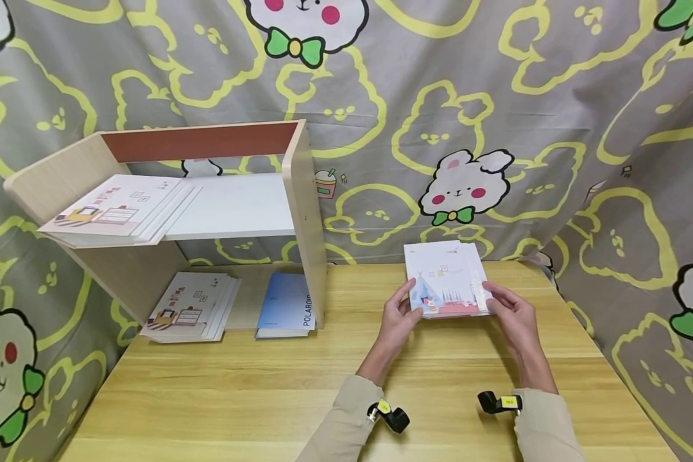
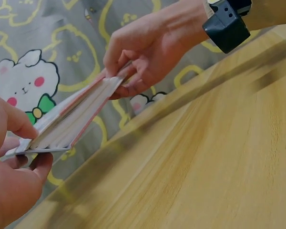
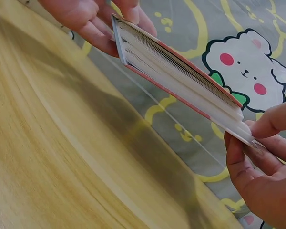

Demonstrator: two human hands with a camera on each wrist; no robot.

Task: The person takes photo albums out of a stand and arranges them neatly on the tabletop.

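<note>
Both hands hold a thick book (image 1: 446, 282) by its two sides. Its white cover carries a blue tent and a pink scene along the lower part. The left hand (image 1: 400, 317) pinches the left edge, thumb on top and fingers underneath. At the opposite edge, the right hand (image 1: 515, 317) pinches the cover between thumb and fingers. Seen edge-on in the right wrist view, the book (image 3: 176, 76) is raised over the table, its page block showing between the covers.
A two-level wooden shelf (image 1: 304, 224) stands at the left of the table (image 1: 254, 398). White illustrated books (image 1: 110, 202) lie on its upper level. Below are more such books (image 1: 193, 305) and a blue book marked POLAROID (image 1: 285, 301). A patterned curtain (image 1: 369, 128) hangs behind.
</note>
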